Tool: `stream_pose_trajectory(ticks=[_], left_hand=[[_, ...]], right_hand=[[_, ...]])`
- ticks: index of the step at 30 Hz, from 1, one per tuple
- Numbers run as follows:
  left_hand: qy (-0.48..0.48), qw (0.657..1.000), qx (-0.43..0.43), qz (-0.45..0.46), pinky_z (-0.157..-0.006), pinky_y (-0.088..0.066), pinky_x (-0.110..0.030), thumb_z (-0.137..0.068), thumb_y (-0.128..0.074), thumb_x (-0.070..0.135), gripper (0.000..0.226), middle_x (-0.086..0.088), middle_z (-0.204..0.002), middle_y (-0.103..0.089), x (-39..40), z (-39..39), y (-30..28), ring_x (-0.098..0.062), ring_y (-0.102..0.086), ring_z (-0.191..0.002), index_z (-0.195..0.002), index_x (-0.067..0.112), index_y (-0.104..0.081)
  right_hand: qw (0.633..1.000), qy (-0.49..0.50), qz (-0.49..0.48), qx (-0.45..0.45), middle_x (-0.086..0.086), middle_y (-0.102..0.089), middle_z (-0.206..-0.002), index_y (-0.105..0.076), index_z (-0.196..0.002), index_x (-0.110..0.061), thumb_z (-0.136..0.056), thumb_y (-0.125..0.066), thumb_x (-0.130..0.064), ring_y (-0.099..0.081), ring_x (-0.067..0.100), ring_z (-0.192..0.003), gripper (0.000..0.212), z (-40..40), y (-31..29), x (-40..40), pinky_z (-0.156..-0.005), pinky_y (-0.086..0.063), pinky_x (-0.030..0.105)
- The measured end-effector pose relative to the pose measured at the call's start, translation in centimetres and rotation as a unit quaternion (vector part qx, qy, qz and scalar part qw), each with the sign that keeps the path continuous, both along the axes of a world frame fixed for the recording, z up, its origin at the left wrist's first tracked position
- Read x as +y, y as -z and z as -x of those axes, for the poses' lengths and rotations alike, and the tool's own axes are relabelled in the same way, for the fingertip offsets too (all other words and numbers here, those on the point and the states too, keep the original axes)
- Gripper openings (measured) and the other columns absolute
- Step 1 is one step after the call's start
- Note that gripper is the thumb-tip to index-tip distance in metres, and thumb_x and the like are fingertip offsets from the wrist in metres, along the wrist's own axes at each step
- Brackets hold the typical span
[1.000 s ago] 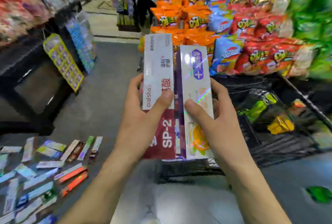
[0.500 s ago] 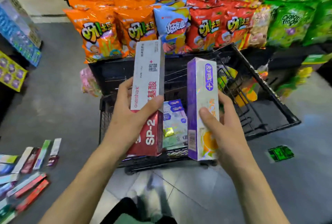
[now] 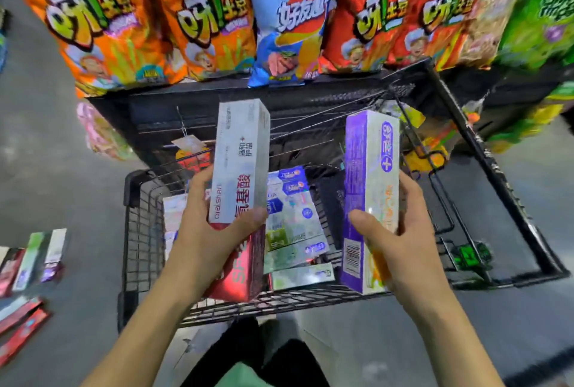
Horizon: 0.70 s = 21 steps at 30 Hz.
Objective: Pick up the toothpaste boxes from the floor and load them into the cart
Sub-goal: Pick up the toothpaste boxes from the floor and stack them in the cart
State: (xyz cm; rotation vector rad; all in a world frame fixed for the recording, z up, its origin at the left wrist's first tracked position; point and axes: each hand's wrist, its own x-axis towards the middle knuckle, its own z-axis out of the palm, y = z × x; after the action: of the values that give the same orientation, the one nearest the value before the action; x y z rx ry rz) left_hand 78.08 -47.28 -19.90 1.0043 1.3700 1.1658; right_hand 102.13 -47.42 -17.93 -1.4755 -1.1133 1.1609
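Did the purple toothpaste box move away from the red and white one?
Yes. The purple box in the right hand now sits farther right of the red and white box, over the cart.

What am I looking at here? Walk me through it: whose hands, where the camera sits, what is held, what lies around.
There is no machine here. A person wears a camera on the head, looking down at their own arms. The left hand holds a white and red toothpaste box upright; the right hand holds a purple and white box. Both are above a black wire cart, which already contains several toothpaste boxes. More boxes lie on the grey floor at left. Snack bags fill the shelf behind.
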Motion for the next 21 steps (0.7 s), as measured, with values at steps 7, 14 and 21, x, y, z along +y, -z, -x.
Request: stream_pose_trajectory(ticks=[7, 14, 21], left_hand=[[-0.069, 0.995, 0.017, 0.068, -0.078, -0.06, -0.032, -0.063, -0.084, 0.052, 0.079, 0.02, -0.11, -0.068, 3.1, 1.6, 5.1, -0.008, -0.071, -0.096, -0.129, 0.05, -0.042], [-0.099, 0.981, 0.117, 0.122, -0.081, -0.048, -0.018, -0.078, -0.083, 0.044, 0.055, 0.033, -0.112, -0.061, 4.1, 4.0, 12.0, 0.005, -0.063, -0.102, -0.114, 0.055, -0.043], [0.053, 0.936, 0.303, 0.173, -0.068, -0.044, -0.006, -0.075, -0.084, 0.021, 0.069, 0.051, -0.096, -0.057, 6.0, 9.5, 22.4, 0.016, -0.061, -0.084, -0.116, 0.06, -0.043]], right_hand=[[0.996, -0.079, 0.05, -0.004, -0.014, -0.068, -0.121, -0.045, -0.13, -0.042, -0.067, -0.084, -0.033, -0.067, 0.012, -0.11, 0.075, 3.0, 4.8, 6.7, -0.092, -0.053, 0.036], [0.978, -0.177, 0.106, -0.003, -0.026, -0.068, -0.107, -0.047, -0.126, -0.038, -0.067, -0.079, -0.028, -0.069, 0.001, -0.097, 0.067, 6.6, 11.9, 11.4, -0.075, -0.054, 0.014], [0.947, -0.28, 0.137, -0.075, -0.029, -0.069, -0.106, -0.054, -0.118, -0.041, -0.076, -0.085, -0.012, -0.068, 0.0, -0.097, 0.06, 9.1, 22.8, 14.0, -0.082, -0.051, 0.02]])
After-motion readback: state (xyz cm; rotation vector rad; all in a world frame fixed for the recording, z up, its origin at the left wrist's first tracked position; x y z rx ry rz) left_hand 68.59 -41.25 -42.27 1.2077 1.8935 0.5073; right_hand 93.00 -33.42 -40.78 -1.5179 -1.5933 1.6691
